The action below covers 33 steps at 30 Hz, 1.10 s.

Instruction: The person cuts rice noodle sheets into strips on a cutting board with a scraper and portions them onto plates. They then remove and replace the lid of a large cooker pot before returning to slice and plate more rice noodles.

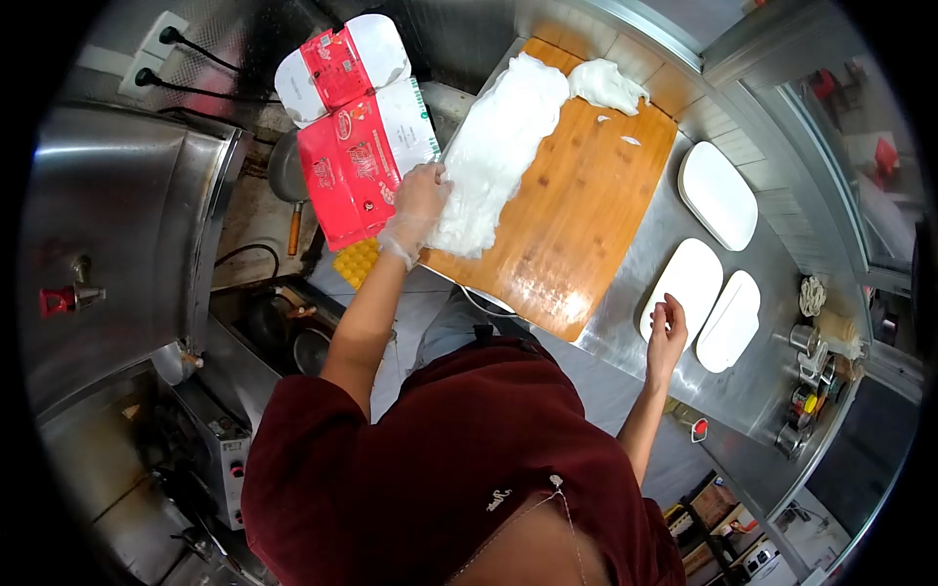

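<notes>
My left hand, in a clear plastic glove, touches the left edge of a long slab of white dough. Its fingers are bent, and whether they pinch the dough is hard to make out. The slab lies along the left side of a wooden board. A smaller white piece sits at the board's far edge, with small scraps beside it. On the right, my right hand is bare and empty, fingers apart and slightly curled, over the lower right part of a white oval tray.
Right of that tray lies a narrower white one; stacked white trays stand farther back. An opened red-and-white carton is left of the board. A pan, a stove and a yellow egg tray are at the left, jars at the right.
</notes>
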Each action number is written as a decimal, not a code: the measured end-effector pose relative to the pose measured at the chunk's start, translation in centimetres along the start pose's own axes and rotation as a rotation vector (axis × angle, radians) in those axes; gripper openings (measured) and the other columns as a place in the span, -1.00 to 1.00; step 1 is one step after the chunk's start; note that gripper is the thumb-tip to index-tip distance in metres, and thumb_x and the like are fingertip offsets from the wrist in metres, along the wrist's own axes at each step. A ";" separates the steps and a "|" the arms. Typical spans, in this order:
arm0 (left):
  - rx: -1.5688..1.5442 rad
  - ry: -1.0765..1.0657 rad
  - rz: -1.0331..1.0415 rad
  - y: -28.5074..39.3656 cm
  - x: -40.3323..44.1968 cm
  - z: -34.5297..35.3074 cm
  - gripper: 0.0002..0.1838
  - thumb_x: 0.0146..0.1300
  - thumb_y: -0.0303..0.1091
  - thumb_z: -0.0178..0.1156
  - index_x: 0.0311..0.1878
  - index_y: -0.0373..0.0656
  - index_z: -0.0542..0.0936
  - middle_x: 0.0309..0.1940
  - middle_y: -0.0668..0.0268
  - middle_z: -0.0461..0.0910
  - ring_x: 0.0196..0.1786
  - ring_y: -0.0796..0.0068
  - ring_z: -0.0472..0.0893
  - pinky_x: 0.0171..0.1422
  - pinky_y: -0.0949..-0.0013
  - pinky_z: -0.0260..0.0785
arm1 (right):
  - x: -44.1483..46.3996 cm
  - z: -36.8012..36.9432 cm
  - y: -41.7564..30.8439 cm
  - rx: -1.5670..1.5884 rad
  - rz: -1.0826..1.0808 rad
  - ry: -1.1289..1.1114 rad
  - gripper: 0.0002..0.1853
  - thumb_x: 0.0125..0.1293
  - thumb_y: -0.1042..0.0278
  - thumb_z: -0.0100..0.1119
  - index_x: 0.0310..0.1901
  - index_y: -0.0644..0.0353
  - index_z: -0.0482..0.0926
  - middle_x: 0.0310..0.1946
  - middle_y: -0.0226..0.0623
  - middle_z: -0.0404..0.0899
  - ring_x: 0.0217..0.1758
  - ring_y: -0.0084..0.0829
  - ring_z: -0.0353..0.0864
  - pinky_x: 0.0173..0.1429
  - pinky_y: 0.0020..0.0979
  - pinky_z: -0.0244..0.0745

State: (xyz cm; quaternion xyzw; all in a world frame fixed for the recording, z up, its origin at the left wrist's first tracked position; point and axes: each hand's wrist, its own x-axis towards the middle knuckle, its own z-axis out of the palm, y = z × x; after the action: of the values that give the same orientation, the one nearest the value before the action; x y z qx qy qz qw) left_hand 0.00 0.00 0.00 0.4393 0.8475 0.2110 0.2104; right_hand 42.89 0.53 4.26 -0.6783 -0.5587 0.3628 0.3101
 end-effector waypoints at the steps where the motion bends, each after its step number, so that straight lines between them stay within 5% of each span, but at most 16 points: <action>1: 0.019 0.008 0.008 0.0 0.1 -0.2 -0.63 0.04 -0.11 0.25 -0.14 -0.14 0.58 -0.20 0.16 0.59 -0.08 0.18 0.57 0.02 0.18 0.38 | -0.1 0.2 0.0 0.001 0.004 0.007 -0.70 0.30 0.34 0.07 0.02 0.27 0.49 -0.38 -0.40 0.51 -0.34 -0.62 0.46 -0.26 -0.58 0.37; 8: 0.093 -0.202 -0.262 1.7 -0.4 -2.2 -0.60 0.08 -0.02 0.19 -0.17 -0.15 0.59 -0.22 0.13 0.61 -0.11 0.14 0.58 -0.01 0.19 0.38 | -0.7 -1.2 1.5 0.007 0.015 0.015 -0.70 0.30 0.34 0.06 0.01 0.28 0.50 -0.39 -0.40 0.50 -0.35 -0.62 0.45 -0.27 -0.58 0.37; 20: 0.086 -0.602 -0.189 0.1 0.3 -3.5 -0.48 -0.03 -0.02 0.29 -0.10 -0.24 0.59 -0.25 0.10 0.63 -0.21 0.25 0.62 -0.08 0.31 0.40 | -0.2 -1.6 1.6 0.016 0.013 0.019 -0.70 0.29 0.33 0.07 0.00 0.28 0.52 -0.30 -0.35 0.53 -0.30 -0.59 0.43 -0.31 -0.55 0.33; 26: -0.226 -0.615 -0.211 -2.2 0.5 -1.1 -0.41 -0.04 -0.07 0.32 -0.05 -0.38 0.54 -0.23 0.08 0.62 -0.20 0.31 0.61 -0.12 0.38 0.41 | 0.2 -1.2 1.2 0.016 -0.001 -0.005 -0.71 0.29 0.33 0.07 -0.01 0.27 0.52 -0.31 -0.37 0.53 -0.29 -0.60 0.43 -0.33 -0.57 0.31; 29: -0.142 -0.610 -0.261 -1.2 -0.2 -1.1 -0.37 -0.04 -0.10 0.34 0.01 -0.39 0.49 -0.19 0.13 0.61 -0.18 0.34 0.60 -0.11 0.39 0.42 | 0.5 -0.6 1.1 0.033 -0.025 -0.027 -0.71 0.29 0.34 0.06 -0.01 0.27 0.52 -0.31 -0.37 0.53 -0.28 -0.60 0.43 -0.32 -0.57 0.32; 33: -0.506 -0.723 -0.278 -1.4 -0.5 0.3 -0.45 0.08 -0.18 0.26 0.03 -0.43 0.47 -0.18 0.18 0.60 -0.17 0.45 0.57 -0.05 0.45 0.40 | 0.9 1.1 -0.5 0.078 -0.103 -0.075 -0.75 0.28 0.40 0.07 -0.04 0.28 0.53 -0.30 -0.37 0.54 -0.26 -0.61 0.45 -0.31 -0.58 0.35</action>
State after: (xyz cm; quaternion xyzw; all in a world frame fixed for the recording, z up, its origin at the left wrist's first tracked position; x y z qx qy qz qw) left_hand -0.44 -1.12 -0.88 0.3019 0.6925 0.2143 0.6192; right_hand 41.81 1.50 3.94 -0.6220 -0.5894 0.3930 0.3336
